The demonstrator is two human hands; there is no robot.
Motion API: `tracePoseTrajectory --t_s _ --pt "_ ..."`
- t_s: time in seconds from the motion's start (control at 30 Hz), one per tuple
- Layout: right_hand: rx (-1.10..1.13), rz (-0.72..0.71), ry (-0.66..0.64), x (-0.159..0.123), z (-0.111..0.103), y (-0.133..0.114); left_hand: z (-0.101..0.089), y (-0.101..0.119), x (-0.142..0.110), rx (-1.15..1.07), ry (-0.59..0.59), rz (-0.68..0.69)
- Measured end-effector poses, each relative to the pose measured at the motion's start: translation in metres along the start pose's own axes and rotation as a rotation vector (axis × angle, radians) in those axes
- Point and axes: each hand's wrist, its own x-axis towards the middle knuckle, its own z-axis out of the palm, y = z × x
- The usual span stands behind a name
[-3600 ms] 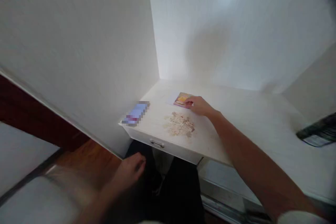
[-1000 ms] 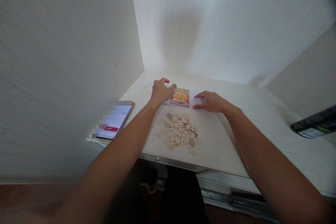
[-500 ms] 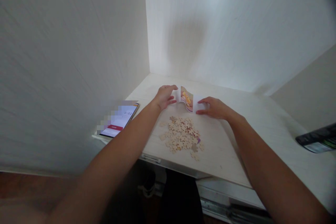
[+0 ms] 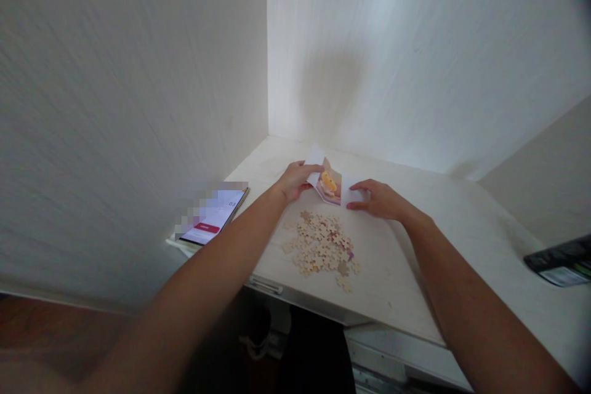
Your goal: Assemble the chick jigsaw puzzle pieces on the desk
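A small picture card [image 4: 329, 185] showing a yellow figure on pink stands tilted up at the back of the white desk [image 4: 415, 271]. My left hand [image 4: 295, 179] pinches its raised left edge. My right hand [image 4: 377, 199] rests on the card's right white edge, fingers curled down against it. In front of both hands lies a heap of several pale wooden jigsaw pieces [image 4: 321, 247].
A phone [image 4: 213, 217] with a lit screen lies at the desk's left edge, against the left wall. A dark packet [image 4: 561, 260] sits at the far right. White walls close in at the left and back. A drawer handle [image 4: 264, 285] shows under the front edge.
My left hand came up from below the desk to the card. The card, flat a second ago, is now lifted by its left side while my right hand holds its right edge.
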Motion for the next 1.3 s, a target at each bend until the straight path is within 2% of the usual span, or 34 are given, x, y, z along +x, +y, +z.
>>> tracePoseTrajectory --t_s 0.17,0.33,0.53,0.63,0.7,0.9,1.1,1.3 --pt "0.062 0.027 0.014 0.002 0.003 0.007 -0.001 -0.008 0.000 0.074 0.038 0.024" --pt "0.226 0.118 0.123 0.008 0.014 0.023 -0.004 -0.015 0.005 0.167 0.087 0.121" --pt "0.894 0.381 0.324 0.013 0.020 0.034 -0.006 -0.013 0.010 0.157 0.078 0.251" --pt "1.209 0.381 0.316 0.011 0.016 0.032 -0.006 -0.012 0.008 0.168 0.061 0.254" --pt "1.310 0.348 0.289 0.010 0.014 0.030 -0.007 -0.013 0.007 0.206 0.084 0.250" --pt "1.387 0.298 0.283 0.008 0.011 0.027 -0.013 -0.017 0.012 0.363 0.203 0.242" --pt "1.416 0.254 0.306 0.008 0.009 0.026 -0.016 -0.021 0.016 0.392 0.171 0.201" --pt "1.421 0.237 0.172 0.006 0.012 0.024 -0.020 -0.019 0.015 0.396 0.121 0.145"
